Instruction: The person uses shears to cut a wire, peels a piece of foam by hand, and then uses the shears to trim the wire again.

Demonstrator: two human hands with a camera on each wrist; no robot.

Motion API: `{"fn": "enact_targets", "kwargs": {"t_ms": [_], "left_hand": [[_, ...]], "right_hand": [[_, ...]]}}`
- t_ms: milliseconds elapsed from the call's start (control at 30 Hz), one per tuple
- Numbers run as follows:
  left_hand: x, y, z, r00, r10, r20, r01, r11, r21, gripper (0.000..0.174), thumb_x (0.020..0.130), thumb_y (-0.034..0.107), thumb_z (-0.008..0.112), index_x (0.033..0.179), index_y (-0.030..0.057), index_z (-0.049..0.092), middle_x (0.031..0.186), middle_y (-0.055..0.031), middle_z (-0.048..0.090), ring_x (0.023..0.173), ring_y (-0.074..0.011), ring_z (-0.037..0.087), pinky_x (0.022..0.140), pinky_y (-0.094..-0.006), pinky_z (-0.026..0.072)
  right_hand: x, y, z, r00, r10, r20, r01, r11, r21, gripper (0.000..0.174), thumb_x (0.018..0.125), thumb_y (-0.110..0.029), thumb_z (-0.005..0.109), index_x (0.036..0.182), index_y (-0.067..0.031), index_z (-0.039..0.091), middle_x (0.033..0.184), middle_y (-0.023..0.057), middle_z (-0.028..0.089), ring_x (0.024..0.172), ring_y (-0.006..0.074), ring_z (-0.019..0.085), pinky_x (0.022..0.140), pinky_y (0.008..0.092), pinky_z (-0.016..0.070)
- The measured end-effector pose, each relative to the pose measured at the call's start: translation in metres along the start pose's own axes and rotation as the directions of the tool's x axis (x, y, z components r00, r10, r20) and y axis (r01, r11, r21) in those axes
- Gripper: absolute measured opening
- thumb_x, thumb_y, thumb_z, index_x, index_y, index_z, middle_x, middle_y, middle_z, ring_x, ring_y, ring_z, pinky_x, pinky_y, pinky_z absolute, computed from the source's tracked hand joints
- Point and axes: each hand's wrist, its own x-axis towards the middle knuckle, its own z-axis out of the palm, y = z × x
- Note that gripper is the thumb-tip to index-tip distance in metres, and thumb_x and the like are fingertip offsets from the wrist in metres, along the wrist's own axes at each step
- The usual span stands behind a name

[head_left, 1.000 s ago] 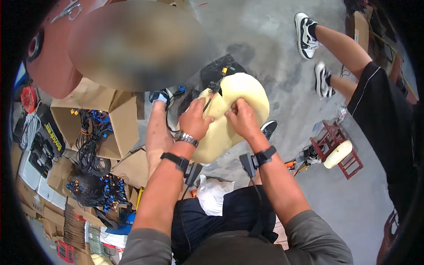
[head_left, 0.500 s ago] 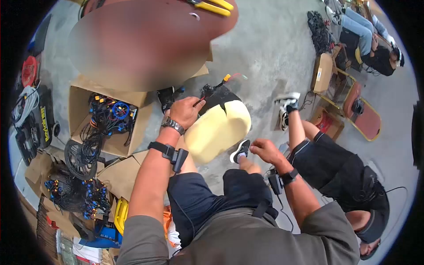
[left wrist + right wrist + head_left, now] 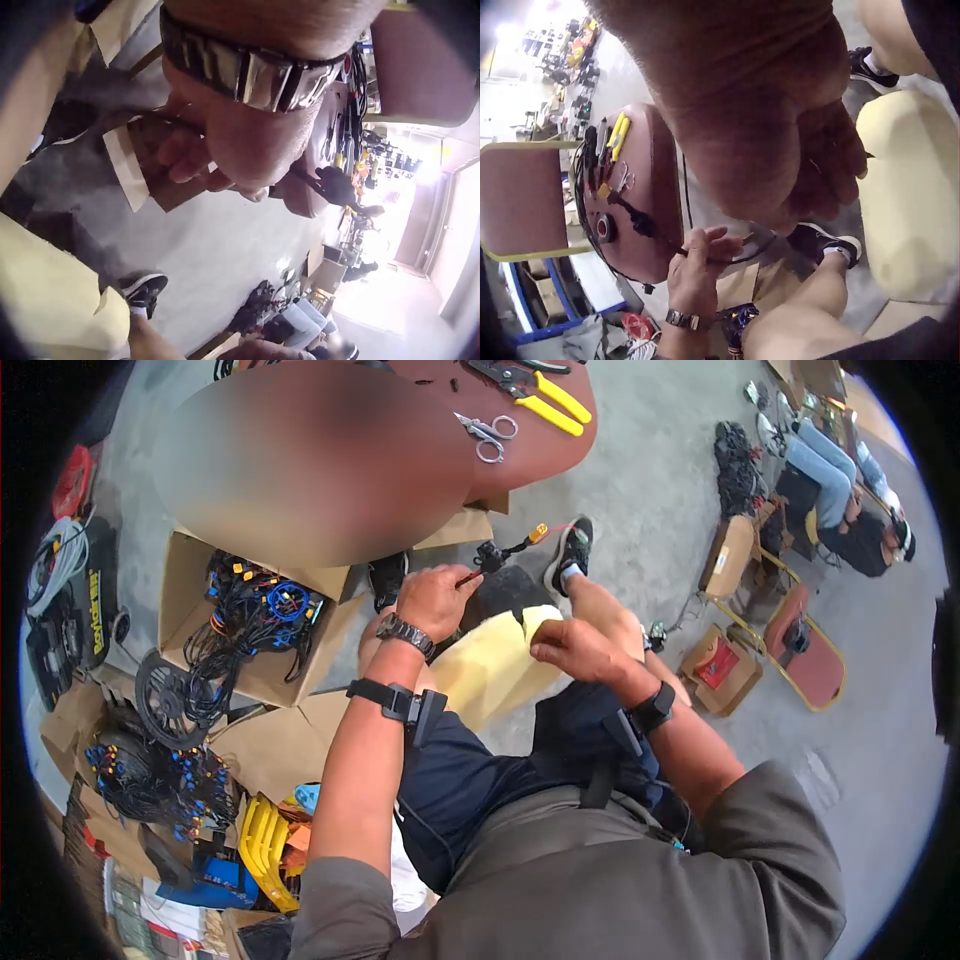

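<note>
My left hand (image 3: 435, 603) pinches a dark cable (image 3: 515, 546) with a yellow connector (image 3: 540, 532) at its free end and a dark lump (image 3: 488, 555) partway along. Thin red wire trails beyond the connector. Below, a pale yellow foam pad (image 3: 490, 670) with a notch in its far edge lies between the knees. My right hand (image 3: 580, 650) hovers at the pad's right side, overlapping it in the head view. Its fingers are loosely curled and hold nothing in the right wrist view, fingertips close to the foam (image 3: 911, 202). Dark material (image 3: 510, 592) shows beyond the pad.
A red-brown seat-like surface (image 3: 560, 450) ahead carries yellow-handled pliers (image 3: 550, 405) and scissors (image 3: 488, 435). To the left stands a cardboard box (image 3: 185, 615) of cables. Another chair (image 3: 800, 640) stands at right, near a seated person (image 3: 850, 510).
From pressing on the foam, my right hand went away to the right, then came back beside the notch. The left hand lifted off the foam and grips the cable. The view swung toward the tools.
</note>
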Motion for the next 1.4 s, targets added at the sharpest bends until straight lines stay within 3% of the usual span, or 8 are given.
{"fn": "enact_targets", "kwargs": {"t_ms": [133, 300, 533, 667, 733, 900, 1200, 1400], "left_hand": [[0.026, -0.006, 0.014, 0.998, -0.036, -0.058, 0.035, 0.999, -0.027, 0.037, 0.094, 0.035, 0.059, 0.104, 0.001, 0.069, 0.095, -0.0226, 0.067, 0.09, -0.0402, 0.064, 0.077, -0.0466, 0.0503], [0.055, 0.006, 0.014, 0.985, -0.013, 0.173, -0.004, 0.995, 0.098, 0.04, 0.094, 0.044, 0.053, 0.1, 0.0091, 0.071, 0.09, -0.0219, 0.067, 0.089, -0.0415, 0.063, 0.076, -0.0513, 0.0491], [0.068, 0.005, 0.02, 0.978, 0.152, 0.142, -0.177, 0.967, 0.183, 0.035, 0.094, 0.039, 0.057, 0.101, 0.0072, 0.071, 0.082, -0.0238, 0.064, 0.08, -0.0421, 0.063, 0.07, -0.0481, 0.0488], [0.057, 0.009, 0.026, 0.969, 0.245, -0.033, -0.24, 0.964, 0.115, 0.038, 0.095, 0.041, 0.056, 0.095, 0.0054, 0.07, 0.078, -0.0232, 0.064, 0.072, -0.0409, 0.062, 0.065, -0.0444, 0.0485], [0.052, 0.015, 0.025, 0.969, 0.217, -0.116, -0.227, 0.971, -0.075, 0.039, 0.095, 0.04, 0.061, 0.084, 0.0035, 0.069, 0.066, -0.01, 0.064, 0.062, -0.0203, 0.063, 0.061, -0.0367, 0.0485], [0.046, 0.026, 0.036, 0.987, 0.056, -0.154, -0.116, 0.901, -0.418, 0.039, 0.097, 0.038, 0.06, 0.09, 0.0006, 0.069, 0.067, -0.0009, 0.062, 0.063, -0.0094, 0.057, 0.059, -0.0273, 0.0454], [-0.01, 0.007, 0.079, 0.949, 0.12, -0.29, -0.214, 0.923, -0.319, 0.041, 0.101, 0.038, 0.052, 0.098, 0.0016, 0.07, 0.067, -0.0002, 0.061, 0.064, -0.008, 0.055, 0.06, -0.0247, 0.0434], [-0.041, -0.002, 0.077, 0.954, 0.094, -0.283, -0.18, 0.939, -0.293, 0.043, 0.099, 0.042, 0.055, 0.097, 0.0014, 0.07, 0.067, -0.0027, 0.063, 0.06, -0.0097, 0.057, 0.058, -0.028, 0.0463]], "right_hand": [[0.077, 0.031, -0.037, 0.969, -0.244, 0.041, 0.248, 0.952, -0.18, 0.021, 0.088, -0.023, 0.063, 0.094, -0.0032, 0.067, 0.086, 0.0182, 0.069, 0.084, 0.0363, 0.067, 0.074, 0.0425, 0.0523], [0.115, 0.044, -0.064, 0.951, -0.31, 0.02, 0.304, 0.915, -0.266, 0.023, 0.086, -0.024, 0.063, 0.096, -0.0034, 0.068, 0.085, 0.022, 0.067, 0.085, 0.0398, 0.066, 0.074, 0.0452, 0.052], [0.17, 0.07, -0.053, 0.893, -0.449, 0.043, 0.428, 0.814, -0.393, 0.023, 0.087, -0.024, 0.061, 0.099, -0.0053, 0.069, 0.086, 0.021, 0.068, 0.082, 0.0395, 0.066, 0.074, 0.0458, 0.0515], [0.129, 0.08, -0.034, 0.907, -0.417, 0.063, 0.418, 0.865, -0.278, 0.022, 0.089, -0.022, 0.063, 0.099, -0.0032, 0.069, 0.084, 0.0164, 0.07, 0.075, 0.0266, 0.067, 0.073, 0.0404, 0.052], [0.103, 0.066, -0.039, 0.892, -0.443, 0.088, 0.452, 0.878, -0.157, 0.021, 0.091, -0.021, 0.063, 0.096, -0.0013, 0.068, 0.078, 0.0129, 0.068, 0.072, 0.0207, 0.066, 0.069, 0.0383, 0.052], [0.078, 0.083, -0.054, 0.874, -0.386, -0.296, 0.428, 0.899, 0.09, 0.022, 0.092, -0.019, 0.064, 0.096, 0.0023, 0.066, 0.073, 0.0062, 0.064, 0.07, 0.0134, 0.062, 0.064, 0.0311, 0.0511], [0.031, 0.043, -0.048, 0.652, -0.51, -0.562, 0.728, 0.63, 0.272, 0.046, 0.096, -0.022, 0.063, 0.133, 0.0003, 0.046, 0.099, 0.0063, 0.061, 0.077, 0.012, 0.063, 0.067, 0.0287, 0.0539], [0.038, -0.028, -0.039, 0.714, -0.562, -0.418, 0.694, 0.493, 0.524, 0.049, 0.098, -0.023, 0.061, 0.136, -0.0007, 0.041, 0.103, 0.0065, 0.061, 0.075, 0.0093, 0.064, 0.062, 0.0226, 0.0535]]}}
